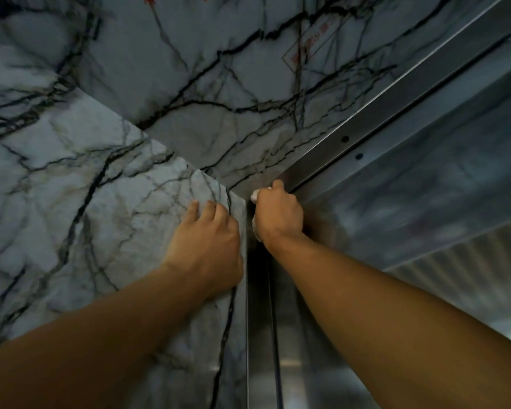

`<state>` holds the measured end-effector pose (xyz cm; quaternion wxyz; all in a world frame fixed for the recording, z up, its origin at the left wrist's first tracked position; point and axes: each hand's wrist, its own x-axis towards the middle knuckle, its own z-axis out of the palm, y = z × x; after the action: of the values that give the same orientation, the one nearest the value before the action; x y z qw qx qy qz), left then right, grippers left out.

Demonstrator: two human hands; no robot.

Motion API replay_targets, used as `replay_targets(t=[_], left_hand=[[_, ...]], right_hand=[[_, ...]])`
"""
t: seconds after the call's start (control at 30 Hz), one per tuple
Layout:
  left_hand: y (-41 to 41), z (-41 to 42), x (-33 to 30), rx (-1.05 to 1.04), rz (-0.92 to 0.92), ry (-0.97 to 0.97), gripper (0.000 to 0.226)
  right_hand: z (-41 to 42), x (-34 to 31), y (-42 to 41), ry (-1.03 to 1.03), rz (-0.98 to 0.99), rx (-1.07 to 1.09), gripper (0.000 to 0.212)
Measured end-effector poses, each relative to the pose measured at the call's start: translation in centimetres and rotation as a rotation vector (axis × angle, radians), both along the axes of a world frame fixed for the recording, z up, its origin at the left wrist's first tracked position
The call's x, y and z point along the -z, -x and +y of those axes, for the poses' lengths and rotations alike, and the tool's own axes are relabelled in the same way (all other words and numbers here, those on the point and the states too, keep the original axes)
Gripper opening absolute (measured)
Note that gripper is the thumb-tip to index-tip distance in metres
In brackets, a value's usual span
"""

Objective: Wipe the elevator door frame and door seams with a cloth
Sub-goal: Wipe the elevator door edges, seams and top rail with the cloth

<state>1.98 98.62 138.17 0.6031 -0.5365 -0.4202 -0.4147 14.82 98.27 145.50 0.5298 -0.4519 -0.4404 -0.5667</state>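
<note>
Gripping one cloth (mostly hidden), right hand at metal frame corner; left hand flat on marble wall.

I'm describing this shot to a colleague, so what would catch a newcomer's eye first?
Two bare arms reach up to the top corner of the metal door frame. The right hand grips a white cloth in that corner, and the left hand rests on the dark-veined marble wall beside it.

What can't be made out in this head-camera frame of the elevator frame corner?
- Cloth: mostly hidden inside the right hand; only white edges show.
- Left hand: fingertips blurred against the marble wall.
- Red-lettered sign: too blurred to read.
- Door seam: dim, cut off by the bottom edge.
- Dirt on the metal frame: not discernible.
</note>
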Motion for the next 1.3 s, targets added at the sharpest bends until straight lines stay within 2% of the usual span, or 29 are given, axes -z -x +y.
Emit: replay_targets(t=[0.3,0.43,0.5,0.63,0.8,1.0,1.3], left_hand=[[-0.6,0.6,0.1,-0.069,0.001,0.007,0.068],[-1.0,0.8,0.5,-0.068,-0.02,0.014,0.071],[-0.8,0.7,0.6,-0.065,-0.019,0.034,0.073],[-0.7,0.7,1.3,-0.084,-0.018,0.07,0.075],[-0.5,0.7,2.5,-0.12,-0.022,0.098,0.078],[-0.4,0.9,3.1,-0.152,-0.027,0.104,0.078],[-0.7,1.1,3.8,-0.16,-0.048,0.091,0.077]], right_hand=[[2.2,-0.6,1.1,0.082,0.009,0.082,0.033],[2.5,-0.3,0.9,0.066,-0.006,0.332,0.041],[2.4,0.2,0.6,0.085,-0.027,0.384,0.047],[2.2,0.7,0.3,0.167,-0.022,0.38,0.064],[1.0,0.8,-0.2,0.382,-0.095,0.182,0.071],[0.7,1.6,-0.6,0.372,-0.171,0.214,0.067],[0.2,2.8,-0.5,0.426,-0.17,0.225,0.07]])
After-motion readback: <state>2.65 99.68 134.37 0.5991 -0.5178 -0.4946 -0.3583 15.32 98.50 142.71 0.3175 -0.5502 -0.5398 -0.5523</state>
